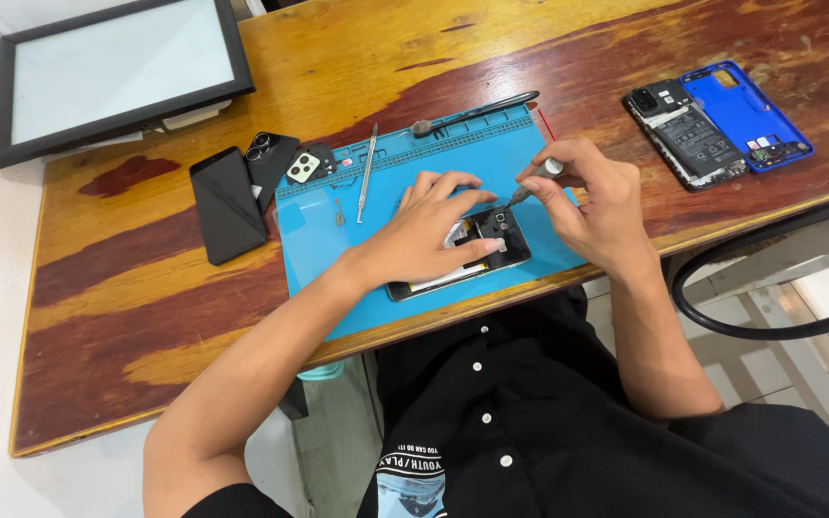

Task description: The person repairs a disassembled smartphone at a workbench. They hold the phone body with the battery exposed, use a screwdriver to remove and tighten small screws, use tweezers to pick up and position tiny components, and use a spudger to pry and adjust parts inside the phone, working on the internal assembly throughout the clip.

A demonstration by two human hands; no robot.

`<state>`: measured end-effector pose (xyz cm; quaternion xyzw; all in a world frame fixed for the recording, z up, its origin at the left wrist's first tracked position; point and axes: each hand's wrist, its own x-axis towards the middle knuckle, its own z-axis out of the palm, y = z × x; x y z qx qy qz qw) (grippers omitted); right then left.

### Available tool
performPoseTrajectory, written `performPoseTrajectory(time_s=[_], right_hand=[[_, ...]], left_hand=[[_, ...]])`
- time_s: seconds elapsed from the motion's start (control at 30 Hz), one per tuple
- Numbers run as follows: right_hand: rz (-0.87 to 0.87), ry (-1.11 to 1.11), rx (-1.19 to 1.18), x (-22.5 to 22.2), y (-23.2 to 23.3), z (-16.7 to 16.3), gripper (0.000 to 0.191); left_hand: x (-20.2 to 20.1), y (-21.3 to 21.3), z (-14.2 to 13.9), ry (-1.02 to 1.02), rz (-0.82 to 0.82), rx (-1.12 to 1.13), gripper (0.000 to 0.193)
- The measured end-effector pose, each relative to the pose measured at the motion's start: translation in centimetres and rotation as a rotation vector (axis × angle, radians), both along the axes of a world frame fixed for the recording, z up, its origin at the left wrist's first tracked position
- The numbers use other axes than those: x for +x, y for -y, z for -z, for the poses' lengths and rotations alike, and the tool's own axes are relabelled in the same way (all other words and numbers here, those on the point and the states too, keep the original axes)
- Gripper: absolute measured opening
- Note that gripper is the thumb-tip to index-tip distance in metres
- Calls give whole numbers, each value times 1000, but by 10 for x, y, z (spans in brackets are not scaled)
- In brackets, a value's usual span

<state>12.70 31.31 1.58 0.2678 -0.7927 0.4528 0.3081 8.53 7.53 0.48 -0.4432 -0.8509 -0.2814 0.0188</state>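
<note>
An opened phone (pixel 491 251) with its back off lies on a blue work mat (pixel 328 230) near the table's front edge. My left hand (pixel 424 235) rests flat on it, fingers pressing its middle. My right hand (pixel 592 206) grips a small screwdriver (pixel 532 182), its tip pointing down at the phone's upper right corner. Most of the phone is hidden under my left hand.
Metal tweezers (pixel 367 173) and a dark pry tool (pixel 477 112) lie on the mat. Phone backs and a camera part (pixel 242 192) lie left of it. A second opened phone with a blue cover (pixel 717 125) sits at the right. A framed panel (pixel 117 72) leans at the back left.
</note>
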Motion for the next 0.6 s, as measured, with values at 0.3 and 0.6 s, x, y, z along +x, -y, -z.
performPoseTrajectory(time_s=[0.3,0.6], right_hand=[[-1,18,-8,0,-2,1,18],[-3,9,-8,2,-3,0,17]], left_hand=[[0,1,0,-22,9,4,59],[2,2,-2,-10,15,20,56]])
